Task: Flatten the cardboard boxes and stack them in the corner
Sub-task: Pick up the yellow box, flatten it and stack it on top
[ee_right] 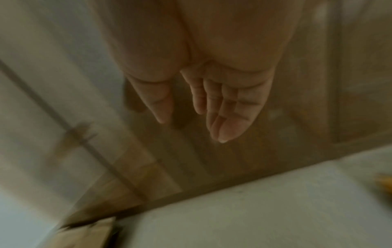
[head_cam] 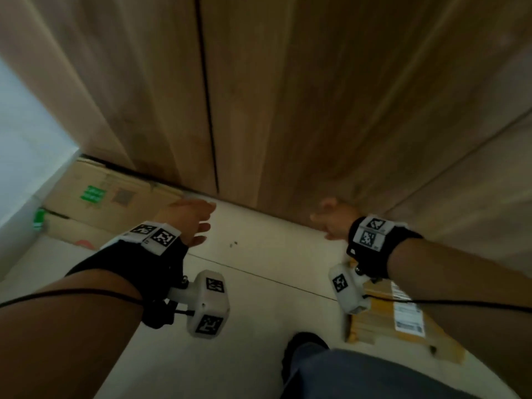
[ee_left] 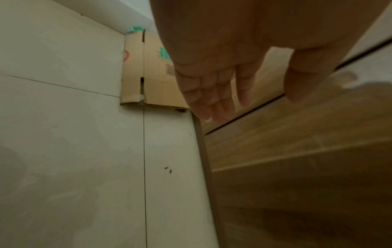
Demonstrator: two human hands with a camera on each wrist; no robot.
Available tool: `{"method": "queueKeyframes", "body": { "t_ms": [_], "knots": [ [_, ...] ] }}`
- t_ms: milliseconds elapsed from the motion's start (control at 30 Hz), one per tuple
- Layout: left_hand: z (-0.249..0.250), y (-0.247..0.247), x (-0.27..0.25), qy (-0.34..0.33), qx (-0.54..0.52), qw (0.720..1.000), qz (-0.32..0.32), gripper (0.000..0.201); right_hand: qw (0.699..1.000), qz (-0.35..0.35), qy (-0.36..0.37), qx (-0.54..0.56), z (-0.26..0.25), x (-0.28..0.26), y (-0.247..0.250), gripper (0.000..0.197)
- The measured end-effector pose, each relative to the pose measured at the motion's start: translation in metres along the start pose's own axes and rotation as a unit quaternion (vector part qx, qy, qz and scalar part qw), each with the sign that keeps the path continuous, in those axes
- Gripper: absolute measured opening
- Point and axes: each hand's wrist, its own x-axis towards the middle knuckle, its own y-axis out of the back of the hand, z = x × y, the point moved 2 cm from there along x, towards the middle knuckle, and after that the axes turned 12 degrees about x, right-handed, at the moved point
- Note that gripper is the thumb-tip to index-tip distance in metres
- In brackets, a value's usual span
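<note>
A flattened brown cardboard box (head_cam: 115, 203) with a green print lies on the floor in the corner at the left, against the wooden wall; the left wrist view shows the flattened box (ee_left: 152, 80) too, and the right wrist view catches a blurred corner of it (ee_right: 89, 234). My left hand (head_cam: 193, 220) hovers just right of it with straight, relaxed fingers (ee_left: 212, 100) and holds nothing. My right hand (head_cam: 331, 223) is out in front at the right, fingers (ee_right: 229, 114) extended and empty. A second cardboard box (head_cam: 403, 318) with a white label lies under my right forearm.
Wooden wall panels (head_cam: 288, 96) fill the view ahead. A white wall (head_cam: 26, 156) closes the corner at the left. The floor is pale tile (head_cam: 259, 283) with small dark specks. My leg in blue trousers and a dark shoe (head_cam: 305, 349) stand at the bottom.
</note>
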Motion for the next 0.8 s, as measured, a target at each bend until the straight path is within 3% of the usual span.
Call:
{"method": "queueKeyframes", "body": {
  "t_ms": [67, 200, 267, 367, 567, 800],
  "knots": [
    [0.005, -0.022, -0.004, 0.000, 0.020, 1.000, -0.016, 0.004, 0.998, 0.039, -0.042, 0.031, 0.043, 0.006, 0.032, 0.055],
    [0.012, -0.053, -0.010, 0.001, 0.060, 0.998, -0.022, 0.003, 0.990, 0.081, -0.107, 0.040, 0.128, 0.036, 0.063, 0.067],
    [0.016, -0.072, -0.009, 0.000, 0.075, 0.997, -0.031, 0.006, 0.987, 0.086, -0.127, 0.041, 0.157, 0.048, 0.071, 0.063],
    [0.021, -0.099, -0.004, 0.002, 0.108, 0.993, -0.045, 0.018, 0.985, 0.088, -0.145, 0.007, 0.171, 0.033, 0.074, 0.053],
    [0.027, -0.145, 0.011, 0.016, 0.155, 0.984, -0.086, 0.024, 0.965, 0.100, -0.166, -0.174, 0.217, 0.038, 0.059, 0.094],
    [0.032, -0.158, 0.021, 0.026, 0.190, 0.979, -0.075, 0.017, 0.949, 0.085, -0.166, -0.254, 0.231, 0.056, 0.036, 0.106]
  ]
}}
